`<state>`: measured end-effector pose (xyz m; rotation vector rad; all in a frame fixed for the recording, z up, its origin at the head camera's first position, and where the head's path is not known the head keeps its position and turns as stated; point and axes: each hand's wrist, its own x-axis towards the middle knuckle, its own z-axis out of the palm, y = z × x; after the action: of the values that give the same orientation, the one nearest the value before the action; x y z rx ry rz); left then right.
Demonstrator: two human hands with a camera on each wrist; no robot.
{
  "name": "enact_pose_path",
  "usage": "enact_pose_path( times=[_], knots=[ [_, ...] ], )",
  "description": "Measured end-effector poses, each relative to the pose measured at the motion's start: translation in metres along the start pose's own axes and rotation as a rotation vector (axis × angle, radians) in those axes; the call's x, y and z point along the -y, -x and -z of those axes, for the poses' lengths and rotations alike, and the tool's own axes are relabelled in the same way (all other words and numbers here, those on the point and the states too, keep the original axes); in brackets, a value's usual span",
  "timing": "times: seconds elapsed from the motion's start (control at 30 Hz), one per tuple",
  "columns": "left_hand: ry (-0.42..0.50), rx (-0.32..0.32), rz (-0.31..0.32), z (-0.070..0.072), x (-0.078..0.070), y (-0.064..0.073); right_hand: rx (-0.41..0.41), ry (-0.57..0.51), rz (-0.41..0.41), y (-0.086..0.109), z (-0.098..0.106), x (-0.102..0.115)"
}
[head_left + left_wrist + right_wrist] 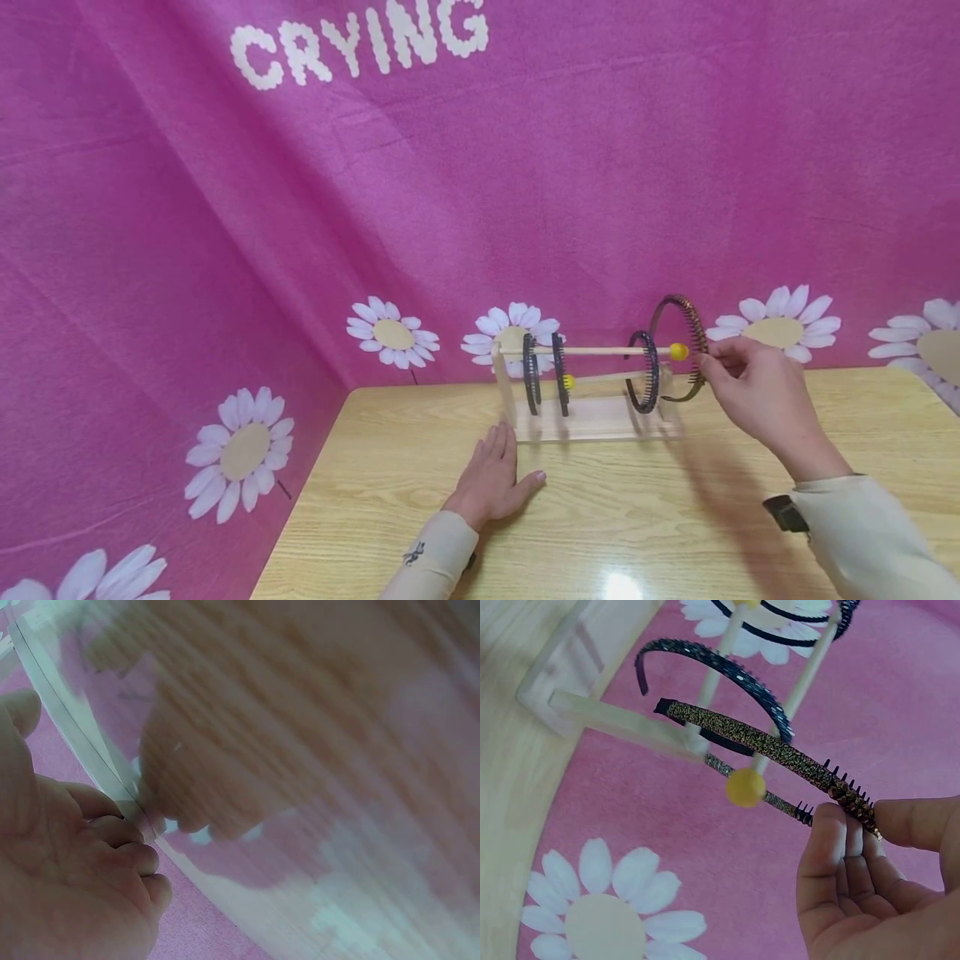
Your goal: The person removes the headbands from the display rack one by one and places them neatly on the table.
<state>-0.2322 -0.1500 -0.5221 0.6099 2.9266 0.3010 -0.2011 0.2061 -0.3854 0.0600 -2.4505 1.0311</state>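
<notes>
My right hand (765,400) pinches a gold-brown toothed headband (757,739) between thumb and fingers. The headband loops around the yellow ball (678,352) at the tip of the upper rod of a pale stand (585,429). Further in on that rod hangs a dark sparkly headband (653,375). Near the stand's left upright are two black toothed headbands, one (530,375) beside the other (561,375). My left hand (491,479) rests on the table with fingers extended and thumb spread, fingertips right at the stand's left front corner.
A second, lower rod carries another yellow ball (569,382), pointing left. The stand is on a light wood-grain table (375,533). Close behind it hangs a pink cloth (600,208) printed with white daisies and letters, which also runs along the left side.
</notes>
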Motion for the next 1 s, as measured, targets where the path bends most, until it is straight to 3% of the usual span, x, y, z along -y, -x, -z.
enact_pose_path(
  times=[0.37,0.67,1.0],
  knots=[
    [-0.006,0.000,-0.005,0.000,0.000,0.001,-0.027,-0.026,-0.035,0.004,0.028,0.007],
    [-0.005,0.002,0.008,-0.001,0.000,0.001,-0.018,-0.145,-0.040,0.008,0.050,0.010],
    [-0.007,0.009,-0.001,0.000,-0.001,0.000,0.004,-0.297,-0.061,0.014,0.059,0.005]
  ],
)
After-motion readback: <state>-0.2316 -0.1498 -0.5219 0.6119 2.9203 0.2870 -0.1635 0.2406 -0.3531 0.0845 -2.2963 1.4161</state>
